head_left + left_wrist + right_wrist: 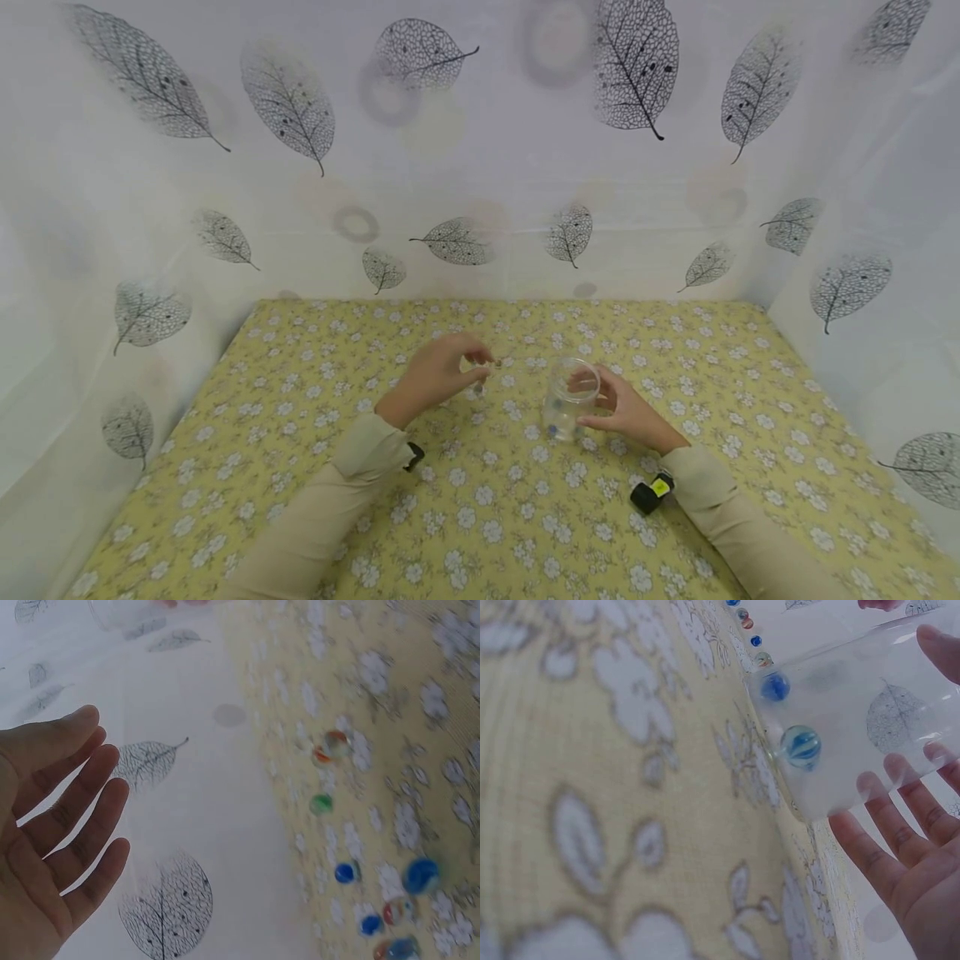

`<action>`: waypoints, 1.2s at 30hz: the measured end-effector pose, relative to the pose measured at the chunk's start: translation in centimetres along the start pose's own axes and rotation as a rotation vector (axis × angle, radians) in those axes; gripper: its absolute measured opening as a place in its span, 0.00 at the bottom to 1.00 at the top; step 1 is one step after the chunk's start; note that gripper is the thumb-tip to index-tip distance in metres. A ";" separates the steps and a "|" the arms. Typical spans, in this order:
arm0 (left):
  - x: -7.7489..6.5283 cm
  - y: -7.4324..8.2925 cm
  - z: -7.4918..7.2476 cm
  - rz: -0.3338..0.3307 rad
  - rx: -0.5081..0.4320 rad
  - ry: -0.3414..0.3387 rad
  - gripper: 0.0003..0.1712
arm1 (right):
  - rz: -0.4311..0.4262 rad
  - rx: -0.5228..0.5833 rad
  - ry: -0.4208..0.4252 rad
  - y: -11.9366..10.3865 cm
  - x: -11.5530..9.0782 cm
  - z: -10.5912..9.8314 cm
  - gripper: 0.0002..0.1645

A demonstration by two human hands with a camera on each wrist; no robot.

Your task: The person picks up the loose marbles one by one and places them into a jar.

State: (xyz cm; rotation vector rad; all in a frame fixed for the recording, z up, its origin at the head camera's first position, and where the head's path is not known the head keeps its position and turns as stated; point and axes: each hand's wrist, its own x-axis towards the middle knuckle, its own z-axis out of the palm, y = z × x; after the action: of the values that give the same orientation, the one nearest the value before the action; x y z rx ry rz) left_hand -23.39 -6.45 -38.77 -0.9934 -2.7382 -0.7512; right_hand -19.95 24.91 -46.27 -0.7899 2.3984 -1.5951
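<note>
My right hand (630, 412) grips a clear jar (561, 412) that stands upright on the cloth, thumb on one side and fingers round the other. Near its base, in the right wrist view, are a dark blue marble (775, 686) and a clear one with blue swirls (802, 745). To the left of the jar, my left hand (437, 377) hovers over the cloth, fingers loosely bent and holding nothing. Several loose marbles appear in the left wrist view, among them a green marble (321, 804), a large blue marble (421, 876) and an orange-streaked marble (330, 746).
A yellow flowered cloth (480, 517) covers the table. Pale leaf-printed sheets (495, 150) hang behind it and at both sides. Black devices sit at the wrists, with a yellow label on the right one (651, 493).
</note>
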 end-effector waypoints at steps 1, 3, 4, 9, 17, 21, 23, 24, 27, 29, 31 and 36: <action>-0.2 -0.3 -0.1 -0.007 0.003 0.003 0.08 | 0.001 0.001 0.000 0.0 0.0 0.0 0.35; -0.6 -0.8 -0.2 -0.021 0.024 0.012 0.08 | 0.003 0.002 0.002 0.0 0.0 0.0 0.35; -0.8 -1.1 -0.3 -0.030 0.036 0.014 0.08 | 0.004 0.004 0.002 0.0 0.0 0.0 0.35; -1.8 -2.3 -0.5 -0.077 0.044 -0.004 0.08 | -0.001 0.016 0.001 0.0 0.0 0.0 0.35; -3.2 -4.0 -0.5 -0.145 0.045 -0.034 0.06 | -0.009 0.013 0.002 0.1 0.0 0.0 0.35; -3.7 -4.5 -0.3 -0.164 0.069 -0.051 0.06 | -0.009 0.003 0.000 0.0 0.0 0.0 0.35; -3.9 -4.8 -0.2 -0.171 0.073 -0.060 0.06 | -0.007 0.000 0.000 0.0 0.0 0.0 0.35; -4.0 -4.9 -0.1 -0.175 0.071 -0.065 0.06 | -0.007 -0.002 0.000 0.0 -0.1 0.0 0.35; -4.3 -5.3 0.1 -0.194 0.065 -0.083 0.05 | -0.005 -0.004 0.003 0.0 -0.1 0.0 0.35; -4.4 -5.5 0.2 -0.207 0.058 -0.101 0.06 | -0.004 -0.003 0.005 0.0 -0.1 0.0 0.35; -4.5 -5.7 0.2 -0.216 0.060 -0.122 0.06 | -0.003 -0.002 0.003 0.0 -0.1 0.0 0.35; -4.5 -5.9 0.4 -0.218 0.077 -0.158 0.08 | 0.001 0.006 -0.001 0.1 0.0 0.0 0.36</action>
State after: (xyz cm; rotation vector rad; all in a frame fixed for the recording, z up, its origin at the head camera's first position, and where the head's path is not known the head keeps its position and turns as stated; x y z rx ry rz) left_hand -23.62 -12.68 -42.81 -0.7788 -3.0232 -0.6153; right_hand -20.00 24.98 -46.35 -0.7885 2.3914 -1.6003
